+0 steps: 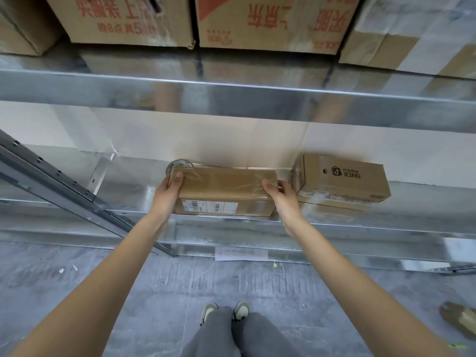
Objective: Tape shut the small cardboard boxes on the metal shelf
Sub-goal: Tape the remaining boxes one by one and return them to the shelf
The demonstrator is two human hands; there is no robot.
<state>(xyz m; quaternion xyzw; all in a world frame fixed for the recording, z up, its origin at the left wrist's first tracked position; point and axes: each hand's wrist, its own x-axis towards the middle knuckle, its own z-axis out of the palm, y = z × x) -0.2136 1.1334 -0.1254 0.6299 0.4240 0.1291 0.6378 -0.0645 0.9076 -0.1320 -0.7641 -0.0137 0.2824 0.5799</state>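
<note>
Fingers of my left hand [171,188] and right hand [279,195] grip the two ends of a long brown cardboard box wrapped in clear tape [224,191], resting on the shiny metal shelf [386,228]. Behind my left thumb lies a tape roll [180,164]; just beyond my right hand sits a printed brown carton [342,177].

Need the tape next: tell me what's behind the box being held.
A tape roll shows behind the box at its left end; the box and left hand cover its lower part.
</note>
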